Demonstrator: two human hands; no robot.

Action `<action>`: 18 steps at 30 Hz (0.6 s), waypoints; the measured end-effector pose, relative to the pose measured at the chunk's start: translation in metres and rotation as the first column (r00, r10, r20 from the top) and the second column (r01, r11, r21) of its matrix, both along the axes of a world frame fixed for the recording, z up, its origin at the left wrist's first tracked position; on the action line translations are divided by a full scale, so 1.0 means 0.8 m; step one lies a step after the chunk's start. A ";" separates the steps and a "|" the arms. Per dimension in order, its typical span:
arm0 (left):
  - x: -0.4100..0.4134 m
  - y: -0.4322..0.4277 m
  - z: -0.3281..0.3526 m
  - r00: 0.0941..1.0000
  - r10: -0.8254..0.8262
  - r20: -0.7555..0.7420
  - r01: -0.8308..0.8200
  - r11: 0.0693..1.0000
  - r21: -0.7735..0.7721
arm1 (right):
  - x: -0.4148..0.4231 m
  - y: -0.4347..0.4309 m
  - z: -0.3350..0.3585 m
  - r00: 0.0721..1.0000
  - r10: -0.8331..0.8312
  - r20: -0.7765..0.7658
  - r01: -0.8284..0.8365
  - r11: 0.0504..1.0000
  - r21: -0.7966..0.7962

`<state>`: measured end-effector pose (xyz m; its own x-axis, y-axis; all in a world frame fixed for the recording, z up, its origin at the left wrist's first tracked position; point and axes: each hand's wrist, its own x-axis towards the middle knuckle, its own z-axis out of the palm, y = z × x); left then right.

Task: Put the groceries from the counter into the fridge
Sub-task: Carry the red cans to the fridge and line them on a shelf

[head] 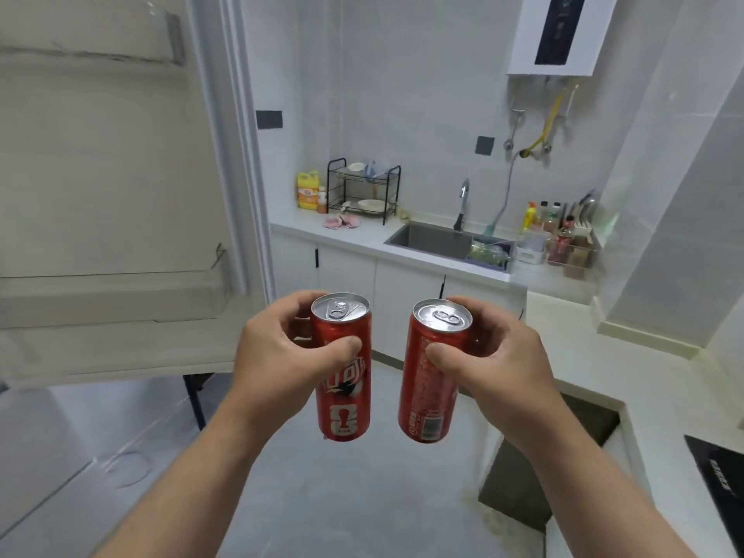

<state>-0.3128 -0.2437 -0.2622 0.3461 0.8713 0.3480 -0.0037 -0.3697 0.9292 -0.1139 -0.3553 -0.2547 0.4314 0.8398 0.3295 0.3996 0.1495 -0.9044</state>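
Left hand (282,356): grip wrapped round the left can, thumb across its front, fingers behind.
Right hand (497,358): grip wrapped round the right can, thumb on its front, fingers behind.
Left can (345,400): red soda can, upright, tab sealed, logo side facing the camera, held in the air above the floor.
Right can (430,396): red soda can, slightly tilted, tab sealed, barcode side facing the camera, near the left can but not touching it.
Fridge door (112,175): open at the left, with a clear door shelf (116,294) just left of the left hand.
Desk (604,380): white, running along the far wall and the right side.
Sink (430,238): set in the far desk, with the dish rack (362,191) and a yellow detergent bottle (308,191) to its left.
Cooktop (720,477): black, at the lower right edge.
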 end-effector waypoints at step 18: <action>-0.172 0.038 0.016 0.897 0.439 0.052 -0.441 0.898 0.013 | -0.148 0.166 0.016 0.879 0.477 0.003 -0.477 0.879 0.025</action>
<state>-0.4508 -0.2133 -0.2495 -0.0877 0.9222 0.3766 0.1217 -0.3653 0.9229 -0.2325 -0.2227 -0.2419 -0.0184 0.9359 0.3518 0.2718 0.3433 -0.8990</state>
